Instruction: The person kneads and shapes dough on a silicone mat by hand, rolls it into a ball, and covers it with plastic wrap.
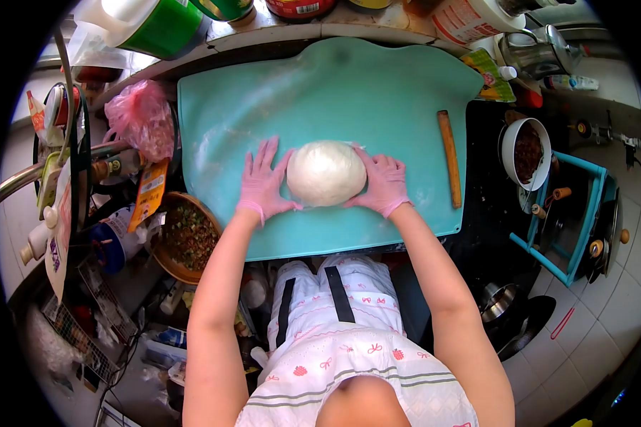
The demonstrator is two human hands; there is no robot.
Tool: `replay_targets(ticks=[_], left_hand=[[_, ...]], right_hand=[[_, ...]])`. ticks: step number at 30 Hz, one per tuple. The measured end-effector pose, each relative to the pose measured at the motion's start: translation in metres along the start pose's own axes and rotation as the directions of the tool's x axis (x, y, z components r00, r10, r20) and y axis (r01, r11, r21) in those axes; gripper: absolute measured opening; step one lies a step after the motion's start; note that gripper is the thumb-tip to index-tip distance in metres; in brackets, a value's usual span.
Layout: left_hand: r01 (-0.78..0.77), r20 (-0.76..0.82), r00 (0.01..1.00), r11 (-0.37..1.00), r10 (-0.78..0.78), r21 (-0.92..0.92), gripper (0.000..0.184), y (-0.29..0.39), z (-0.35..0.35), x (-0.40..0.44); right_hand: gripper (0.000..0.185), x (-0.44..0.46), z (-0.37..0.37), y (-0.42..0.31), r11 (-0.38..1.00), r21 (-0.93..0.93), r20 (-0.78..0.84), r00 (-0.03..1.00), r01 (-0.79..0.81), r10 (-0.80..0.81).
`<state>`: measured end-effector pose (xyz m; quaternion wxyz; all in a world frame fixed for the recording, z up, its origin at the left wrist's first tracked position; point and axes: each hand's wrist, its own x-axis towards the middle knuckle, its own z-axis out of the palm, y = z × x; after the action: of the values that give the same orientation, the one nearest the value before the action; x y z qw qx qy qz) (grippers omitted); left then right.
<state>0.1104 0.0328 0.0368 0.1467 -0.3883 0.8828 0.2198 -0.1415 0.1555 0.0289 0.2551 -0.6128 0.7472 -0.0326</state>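
Observation:
A smooth, round ball of white dough (326, 173) sits on a turquoise mat (320, 92). My left hand (265, 183), in a thin pink glove, cups the dough's left side, with its thumb and index finger against the edge and the other fingers spread upward. On the opposite side my right hand (383, 181), gloved the same way, curves around the dough with its thumb low and its fingers bent. The dough lies held between both hands. A wooden rolling pin (449, 159) rests near the mat's right edge, apart from my right hand.
At left stand a bowl of chopped filling (189, 238) and a pink plastic bag (142, 117). To the right are a white bowl with dark red contents (526, 151) and a blue rack (566, 213). Containers, including a green-labelled one (162, 28), line the ledge behind the mat.

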Motion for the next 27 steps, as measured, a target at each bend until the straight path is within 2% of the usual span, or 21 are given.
replay_targets(ticks=[1, 4, 10, 13, 16, 19, 22, 25, 27], left_hand=[[-0.002, 0.011, 1.0, 1.0, 0.002, 0.017, 0.122, -0.001, -0.001, 0.003], [-0.034, 0.036, 0.999, 0.998, 0.032, 0.051, 0.123, -0.006, -0.009, 0.015], [-0.135, 0.07, 0.989, 0.987, 0.129, 0.085, 0.125, -0.005, -0.025, 0.042], [-0.179, 0.116, 0.98, 0.975, 0.164, 0.129, 0.128, -0.001, -0.031, 0.044], [-0.189, 0.144, 0.976, 0.967, 0.165, 0.17, 0.13, 0.001, -0.033, 0.046], [-0.202, 0.117, 0.976, 0.964, 0.183, 0.175, 0.129, 0.004, -0.033, 0.044], [-0.184, 0.064, 0.982, 0.976, 0.178, 0.119, 0.126, 0.0, -0.028, 0.036], [-0.143, 0.009, 0.99, 0.987, 0.142, 0.077, 0.122, -0.004, -0.018, 0.026], [-0.11, 0.002, 0.994, 0.991, 0.11, 0.072, 0.118, -0.003, -0.017, 0.019]], right_hand=[[0.125, 0.0, 0.0, -0.001, 1.0, 0.003, -0.007, 1.0, -0.003, 0.003], [0.125, 0.012, -0.006, -0.002, 0.999, -0.037, 0.117, 0.992, -0.035, 0.039], [0.118, 0.025, -0.014, 0.013, 0.985, -0.158, 0.096, 0.994, 0.075, -0.06], [0.102, 0.035, -0.015, 0.017, 0.987, -0.133, 0.102, 0.992, 0.09, -0.077], [0.069, 0.053, -0.013, 0.026, 0.993, -0.102, 0.097, 0.994, 0.064, -0.054], [0.039, 0.072, -0.023, 0.034, 0.983, 0.179, 0.182, 0.983, -0.042, 0.009], [0.025, 0.063, -0.006, 0.029, 0.987, 0.143, -0.1, 0.991, -0.073, 0.087], [0.021, 0.042, 0.015, 0.018, 0.984, 0.138, -0.349, 0.924, -0.112, 0.154], [0.018, 0.029, 0.028, 0.013, 0.969, 0.2, -0.427, 0.876, -0.148, 0.222]])
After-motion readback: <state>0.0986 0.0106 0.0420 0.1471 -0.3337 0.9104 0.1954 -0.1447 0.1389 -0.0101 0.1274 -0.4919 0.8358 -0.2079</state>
